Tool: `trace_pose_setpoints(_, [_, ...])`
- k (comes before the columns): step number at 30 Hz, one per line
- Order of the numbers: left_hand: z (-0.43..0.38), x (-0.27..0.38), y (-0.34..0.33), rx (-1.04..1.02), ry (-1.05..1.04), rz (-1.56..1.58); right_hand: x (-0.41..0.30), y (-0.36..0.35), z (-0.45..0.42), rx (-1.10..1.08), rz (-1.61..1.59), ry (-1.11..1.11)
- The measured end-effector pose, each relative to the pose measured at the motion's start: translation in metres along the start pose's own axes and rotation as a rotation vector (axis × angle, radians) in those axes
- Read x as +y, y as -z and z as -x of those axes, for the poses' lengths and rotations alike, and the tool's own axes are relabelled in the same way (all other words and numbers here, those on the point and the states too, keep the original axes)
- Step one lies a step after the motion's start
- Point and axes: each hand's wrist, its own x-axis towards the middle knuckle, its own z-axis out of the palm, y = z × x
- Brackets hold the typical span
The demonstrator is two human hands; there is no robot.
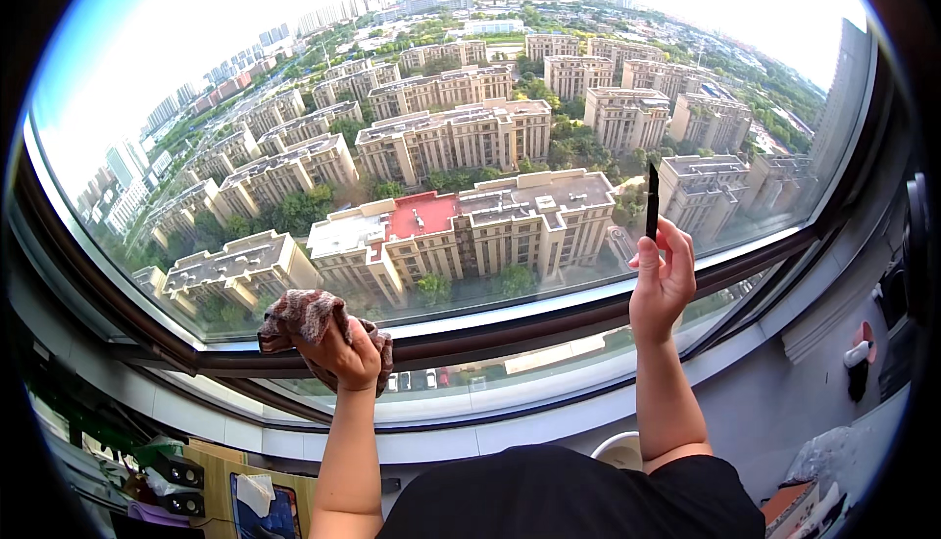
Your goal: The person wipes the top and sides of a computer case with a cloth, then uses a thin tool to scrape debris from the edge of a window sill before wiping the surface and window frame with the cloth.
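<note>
A large window pane [470,245] in a dark brown frame [514,333] fills the view before me, with apartment blocks far below outside. My left hand [353,355] grips a crumpled, patterned brown-and-grey cloth [312,318] in front of the lower part of the frame, left of the middle. On the right, my right hand [665,278] is raised before the glass, its thumb and fingers closed on a slim black tool [653,204] with a slanted tip that points upward. Its exact kind cannot be told. Whether the tool or the cloth touches the window is unclear.
A white sill [441,443] runs below the frame. At the lower left, a wooden desk [213,465] bears small black speakers [182,471]. A white bucket-like container [619,449] stands beside my right arm. An open-topped box [790,509] and clear plastic are at the lower right.
</note>
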Motion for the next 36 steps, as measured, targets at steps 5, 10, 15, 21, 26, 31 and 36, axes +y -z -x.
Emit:
trace_pose_setpoints(5, [0.003, -0.001, -0.003, 0.014, 0.009, 0.065, -0.004, -0.004, -0.006, 0.041, 0.034, -0.044])
trace_pose_setpoints(10, [0.003, -0.007, -0.001, -0.002, 0.005, 0.066, -0.024, -0.024, 0.006, -0.161, 0.162, 0.267])
trace_pose_setpoints(15, [-0.003, -0.006, 0.001, 0.000, -0.008, 0.026, -0.015, -0.015, -0.006, -0.015, 0.278, 0.220])
trace_pose_setpoints(21, [-0.002, -0.007, 0.011, -0.048, -0.008, -0.013, -0.007, -0.021, 0.000, 0.016, 0.076, 0.042])
trace_pose_setpoints(26, [-0.025, 0.015, 0.016, -0.107, 0.012, 0.057, -0.031, -0.023, 0.024, -0.339, 0.105, 0.115])
trace_pose_setpoints(31, [-0.064, -0.023, 0.037, -0.113, -0.104, -0.017, -0.033, -0.032, 0.040, -0.390, -0.120, 0.033])
trace_pose_setpoints(36, [-0.160, -0.058, 0.044, 0.095, -0.146, -0.178, -0.015, -0.030, 0.056, -0.442, -0.080, 0.029])
